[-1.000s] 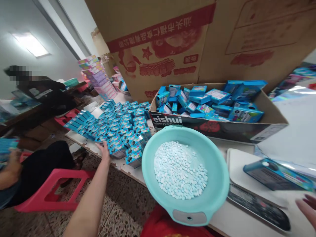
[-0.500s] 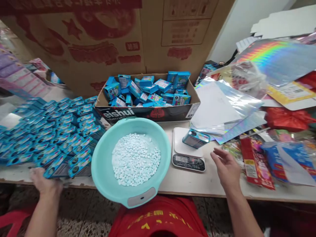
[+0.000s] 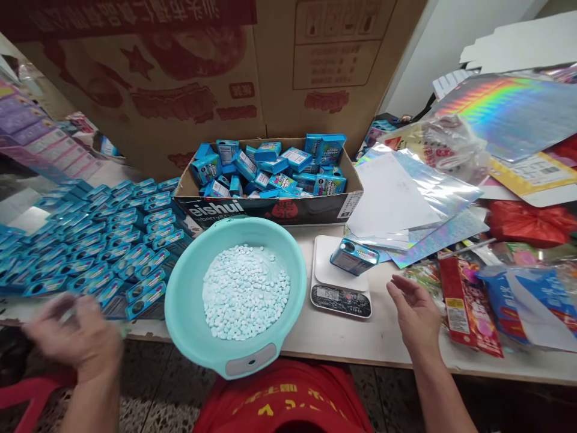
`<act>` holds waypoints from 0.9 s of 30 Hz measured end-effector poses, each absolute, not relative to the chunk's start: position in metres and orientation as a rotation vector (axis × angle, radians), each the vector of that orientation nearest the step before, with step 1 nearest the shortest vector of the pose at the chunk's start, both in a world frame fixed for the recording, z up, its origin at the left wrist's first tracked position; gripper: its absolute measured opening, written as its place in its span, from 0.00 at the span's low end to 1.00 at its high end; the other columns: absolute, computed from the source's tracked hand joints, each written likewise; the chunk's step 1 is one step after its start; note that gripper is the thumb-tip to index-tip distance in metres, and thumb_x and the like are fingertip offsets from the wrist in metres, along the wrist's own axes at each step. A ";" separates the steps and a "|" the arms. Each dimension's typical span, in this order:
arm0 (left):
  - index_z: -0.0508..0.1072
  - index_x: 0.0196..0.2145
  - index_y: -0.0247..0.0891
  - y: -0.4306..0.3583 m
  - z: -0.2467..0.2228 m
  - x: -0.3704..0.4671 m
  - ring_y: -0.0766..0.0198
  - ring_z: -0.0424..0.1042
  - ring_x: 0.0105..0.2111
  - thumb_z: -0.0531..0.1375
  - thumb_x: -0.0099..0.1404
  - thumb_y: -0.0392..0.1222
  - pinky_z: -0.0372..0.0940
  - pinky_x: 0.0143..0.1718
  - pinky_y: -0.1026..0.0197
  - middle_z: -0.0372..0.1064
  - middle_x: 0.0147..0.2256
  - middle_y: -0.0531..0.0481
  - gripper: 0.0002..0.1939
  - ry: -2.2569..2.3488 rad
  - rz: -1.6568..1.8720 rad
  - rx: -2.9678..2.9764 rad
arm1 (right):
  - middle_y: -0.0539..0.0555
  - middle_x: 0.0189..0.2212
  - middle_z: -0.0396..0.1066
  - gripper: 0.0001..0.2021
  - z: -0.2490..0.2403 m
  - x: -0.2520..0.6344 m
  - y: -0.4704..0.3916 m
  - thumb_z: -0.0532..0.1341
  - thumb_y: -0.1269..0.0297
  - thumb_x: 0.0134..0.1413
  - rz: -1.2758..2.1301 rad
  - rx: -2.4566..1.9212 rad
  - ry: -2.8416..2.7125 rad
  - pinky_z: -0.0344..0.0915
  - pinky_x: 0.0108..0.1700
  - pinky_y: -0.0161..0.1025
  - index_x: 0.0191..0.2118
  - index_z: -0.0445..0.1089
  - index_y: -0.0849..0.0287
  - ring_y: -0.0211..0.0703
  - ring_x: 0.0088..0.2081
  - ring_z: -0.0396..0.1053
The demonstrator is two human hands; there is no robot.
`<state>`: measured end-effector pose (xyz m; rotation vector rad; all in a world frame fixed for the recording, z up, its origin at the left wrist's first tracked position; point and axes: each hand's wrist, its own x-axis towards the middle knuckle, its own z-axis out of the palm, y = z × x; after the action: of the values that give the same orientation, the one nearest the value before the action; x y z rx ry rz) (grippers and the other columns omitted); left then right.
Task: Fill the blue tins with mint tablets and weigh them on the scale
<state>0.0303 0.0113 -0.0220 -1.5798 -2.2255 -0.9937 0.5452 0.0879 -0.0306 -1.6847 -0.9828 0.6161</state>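
My left hand (image 3: 74, 337) is blurry by the rows of blue boxes (image 3: 101, 240) (pinching or not, I can't tell). One lone box (image 3: 355, 257) sits on the scale (image 3: 322, 261). My right hand (image 3: 415, 310), empty, fingers loosely spread, had best not bump it.

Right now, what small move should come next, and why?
I'd guess the right hand should reach over and take the box off the scale. That hand looks empty, with its fingers parted, and is right beside the scale. The left hand is blurred and farther off, by the rows of boxes.
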 end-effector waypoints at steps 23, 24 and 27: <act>0.45 0.63 0.40 0.101 0.057 0.188 0.55 0.56 0.59 0.53 0.66 0.47 0.58 0.57 0.48 0.56 0.59 0.38 0.31 -1.495 -1.208 -2.603 | 0.53 0.37 0.74 0.18 0.038 0.428 0.130 0.67 0.55 0.43 0.809 -1.297 -1.511 0.68 0.45 0.46 0.40 0.71 0.57 0.47 0.39 0.71; 0.43 0.63 0.41 0.103 0.064 0.192 0.54 0.53 0.61 0.53 0.66 0.49 0.56 0.58 0.47 0.52 0.61 0.37 0.33 -1.482 -1.206 -2.633 | 0.53 0.36 0.74 0.17 0.041 0.424 0.129 0.67 0.55 0.43 0.847 -1.268 -1.519 0.69 0.44 0.45 0.40 0.70 0.57 0.47 0.38 0.71; 0.44 0.63 0.41 0.107 0.080 0.200 0.52 0.54 0.60 0.54 0.66 0.47 0.58 0.56 0.48 0.53 0.60 0.37 0.32 -1.440 -1.066 -2.783 | 0.52 0.35 0.73 0.15 0.046 0.410 0.125 0.67 0.58 0.45 0.909 -1.171 -1.635 0.69 0.43 0.43 0.40 0.70 0.56 0.46 0.38 0.71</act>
<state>0.1996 0.1071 0.0804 -2.7831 -1.4402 -1.0664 0.4096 0.1253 0.0459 -1.1705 -1.6348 0.9093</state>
